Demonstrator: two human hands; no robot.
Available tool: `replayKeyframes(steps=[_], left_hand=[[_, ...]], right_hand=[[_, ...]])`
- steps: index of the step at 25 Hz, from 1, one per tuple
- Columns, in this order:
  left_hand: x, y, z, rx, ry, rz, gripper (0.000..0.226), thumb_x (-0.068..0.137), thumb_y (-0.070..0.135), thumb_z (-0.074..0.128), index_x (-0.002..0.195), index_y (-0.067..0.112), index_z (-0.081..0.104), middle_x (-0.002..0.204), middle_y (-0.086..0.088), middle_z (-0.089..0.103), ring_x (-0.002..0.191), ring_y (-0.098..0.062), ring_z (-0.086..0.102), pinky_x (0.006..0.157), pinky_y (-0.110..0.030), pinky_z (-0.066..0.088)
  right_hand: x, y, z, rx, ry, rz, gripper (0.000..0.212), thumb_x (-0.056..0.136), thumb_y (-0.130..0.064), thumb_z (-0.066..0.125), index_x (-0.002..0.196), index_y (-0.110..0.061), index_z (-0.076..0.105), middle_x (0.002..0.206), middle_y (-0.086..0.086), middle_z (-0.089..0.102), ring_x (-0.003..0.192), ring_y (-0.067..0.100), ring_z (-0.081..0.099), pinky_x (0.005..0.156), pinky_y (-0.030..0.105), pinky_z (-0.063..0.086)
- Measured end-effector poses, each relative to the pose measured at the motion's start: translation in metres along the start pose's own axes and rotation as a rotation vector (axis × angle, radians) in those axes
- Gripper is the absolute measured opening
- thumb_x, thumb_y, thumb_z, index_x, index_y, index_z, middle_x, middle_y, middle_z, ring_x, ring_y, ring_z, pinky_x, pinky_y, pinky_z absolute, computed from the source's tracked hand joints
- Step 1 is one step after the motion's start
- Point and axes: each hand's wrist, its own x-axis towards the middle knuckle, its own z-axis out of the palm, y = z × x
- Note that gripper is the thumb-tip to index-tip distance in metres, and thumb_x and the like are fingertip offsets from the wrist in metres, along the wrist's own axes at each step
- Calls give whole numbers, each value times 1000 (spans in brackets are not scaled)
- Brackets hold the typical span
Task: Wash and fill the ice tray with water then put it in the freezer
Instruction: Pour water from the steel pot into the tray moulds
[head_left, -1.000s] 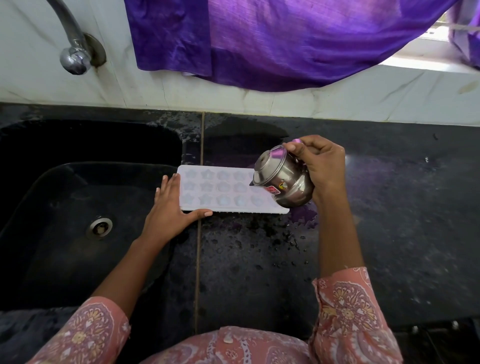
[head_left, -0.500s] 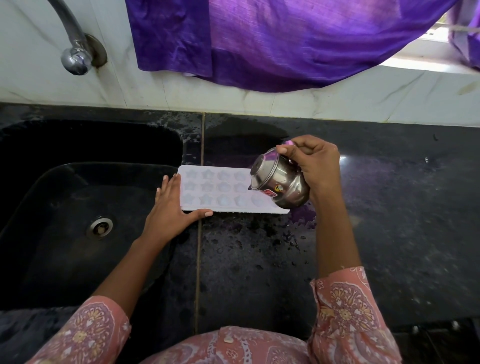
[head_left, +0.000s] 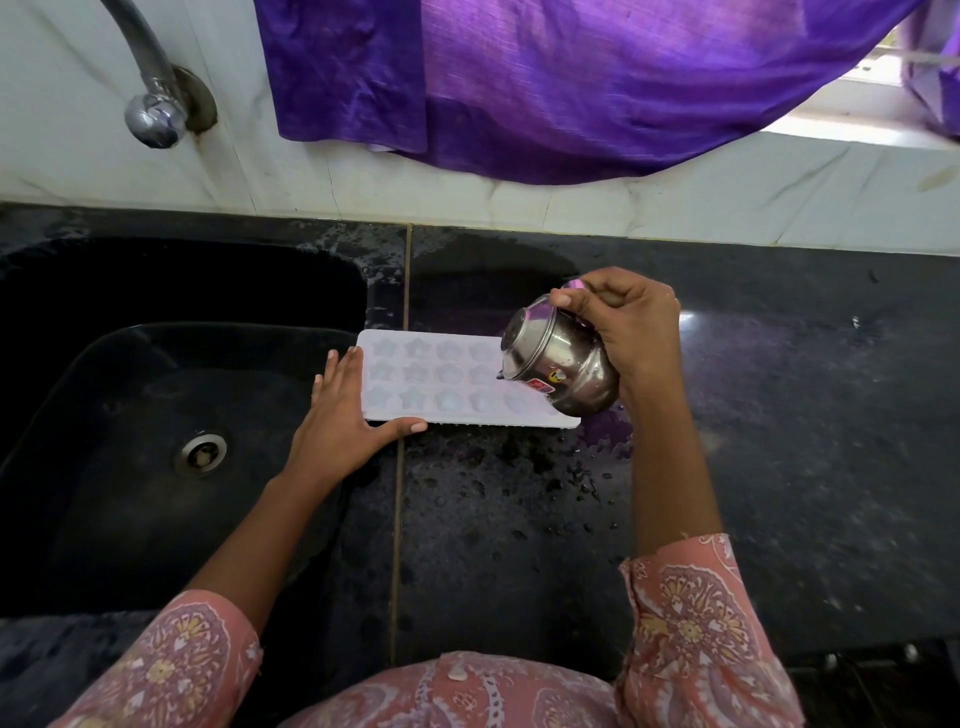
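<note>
- At the near edge: pink printed sleeves (head_left: 696, 623), soft woven cloth, paisley-type pattern.
- Just beyond: black stone counter (head_left: 779, 467), polished and speckled, wet w/ scattered drops in front of the tray; thin seam front to back.
- Left hand (head_left: 337, 421): flat, fingers straight, laid against the tray's left end, thumb along its near edge. Steadying, not gripping.
- Ice tray (head_left: 436, 384): flat on the counter, left end right at the sink's edge. Pale, matte, prob. plastic or silicone; three rows of star- and flower-shaped cells, some glossy as if w/ water. Cannot tell how many are full.
- Right hand (head_left: 639, 332): curled round a small steel pot (head_left: 566, 364), tipped mouth-down toward the left over the tray's right part. Round-bellied, mirror-bright, flared rim, red sticker on the side.
- Step in hand, by the look of it: filling, cell by cell; washing prob. done; freezer not in view.
- Next move, likely: slow pour along the unfilled cells, small tilt only; then a level two-handed lift, given such shallow, easily spilled cells.
- Further left: deep black sink (head_left: 130, 441), smooth, w/ round metal drain (head_left: 200, 453).
- Farthest: white veined marble wall (head_left: 727, 208), curved chrome tap (head_left: 150, 104), hanging purple cloth (head_left: 571, 78) w/ slight sheen.
</note>
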Motion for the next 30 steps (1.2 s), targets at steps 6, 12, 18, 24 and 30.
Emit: replayKeyframes(steps=[6, 12, 18, 24, 30], left_hand=[[-2, 1, -1, -6, 1, 0, 119, 61, 66, 61, 150, 10, 6, 159, -2, 5, 145, -14, -9, 115, -32, -6], [-1, 0, 0, -4, 1, 3, 122, 57, 71, 56, 151, 10, 6, 159, -2, 6, 145, -13, -9, 116, -32, -6], [-1, -1, 0, 1, 2, 6, 122, 57, 71, 55, 150, 10, 7, 159, -2, 6, 145, -14, -9, 116, -34, -5], [-2, 1, 0, 5, 3, 4, 122, 57, 70, 55, 150, 9, 6, 159, -3, 5, 145, -14, -9, 115, -32, -6], [-1, 0, 0, 5, 3, 3, 123, 56, 71, 55, 150, 10, 6, 159, -3, 6, 145, -14, -9, 115, -32, -6]], right_hand=[[1, -1, 0, 0, -2, -9, 13, 69, -13, 79, 69, -22, 69, 64, -10, 69, 71, 12, 67, 70, 27, 55], [1, -3, 0, 12, -2, -16, 10, 69, -13, 79, 72, -16, 70, 64, -10, 70, 70, 12, 67, 69, 27, 54], [1, -4, -1, 6, -1, -23, 12, 69, -13, 79, 70, -19, 70, 64, -10, 70, 71, 13, 67, 69, 27, 54], [1, -5, -2, -18, 4, -32, 12, 69, -15, 79, 70, -22, 70, 64, -11, 70, 72, 13, 67, 71, 29, 55], [2, -2, -2, -22, 5, -28, 11, 69, -15, 79, 70, -21, 70, 68, -7, 71, 74, 16, 68, 72, 32, 55]])
